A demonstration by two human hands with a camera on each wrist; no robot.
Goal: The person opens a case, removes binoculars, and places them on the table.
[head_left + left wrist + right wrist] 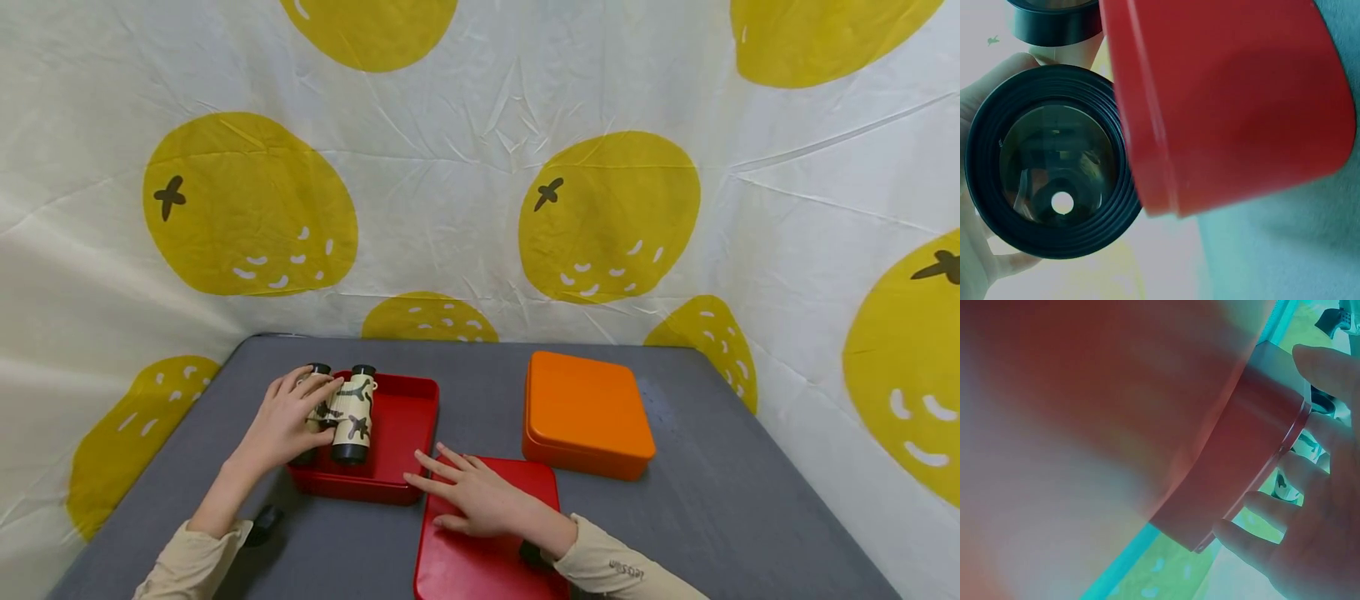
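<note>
Camouflage-patterned binoculars (pixel 356 417) with black ends are in my left hand (pixel 288 417), fingers over the top of one barrel and thumb along its side. They overlap the left part of an open red tin box (pixel 405 425). One large black-rimmed lens (pixel 1054 156) faces the left wrist camera, beside the outer wall of the red box (pixel 1241 112). My right hand (pixel 483 500) is spread over a flat red lid (pixel 487 575) with nothing in its grasp. Its fingertips reach close to the near right corner of the box.
An orange lidded tin (pixel 588 412) stands at the right rear of the grey table (pixel 720 500). A white cloth (pixel 442 208) printed with yellow fruit hangs behind and along both sides. Wrist-worn black devices show at the left wrist (pixel 264 525) and under the right forearm.
</note>
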